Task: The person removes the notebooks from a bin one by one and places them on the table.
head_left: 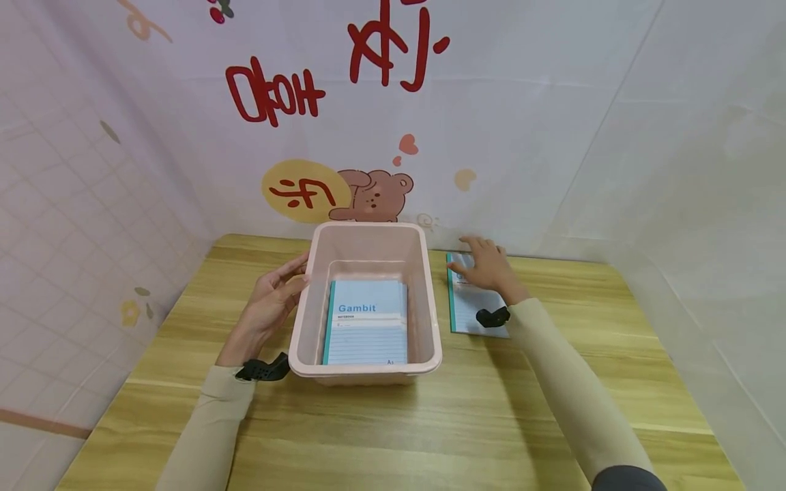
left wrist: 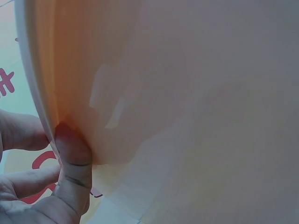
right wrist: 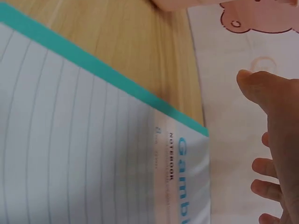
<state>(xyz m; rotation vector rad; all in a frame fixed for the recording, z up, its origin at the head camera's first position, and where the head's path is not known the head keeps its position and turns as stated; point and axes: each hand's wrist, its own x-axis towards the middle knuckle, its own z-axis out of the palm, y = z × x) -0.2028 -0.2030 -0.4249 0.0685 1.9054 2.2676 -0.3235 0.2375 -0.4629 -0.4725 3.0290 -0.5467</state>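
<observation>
A pale pink bin [head_left: 368, 369] stands on the table with light blue Gambit notebooks [head_left: 368, 334] lying inside. My left hand [head_left: 268, 303] pinches the bin's left rim; in the left wrist view the thumb and fingers of that hand [left wrist: 70, 182] are on either side of the bin's wall [left wrist: 187, 116]. Right of the bin, another notebook [head_left: 460, 307] with a green spine lies flat on the table. My right hand [head_left: 488, 269] is over its upper part, fingers spread. In the right wrist view this hand [right wrist: 285, 130] is apart from the notebook [right wrist: 93, 140], holding nothing.
The wooden table [head_left: 344, 436] meets a patterned wall covering [head_left: 522, 136] at its back edge, with more covering at the left and right. A black band [head_left: 264, 369] is round the left wrist and another [head_left: 493, 317] round the right.
</observation>
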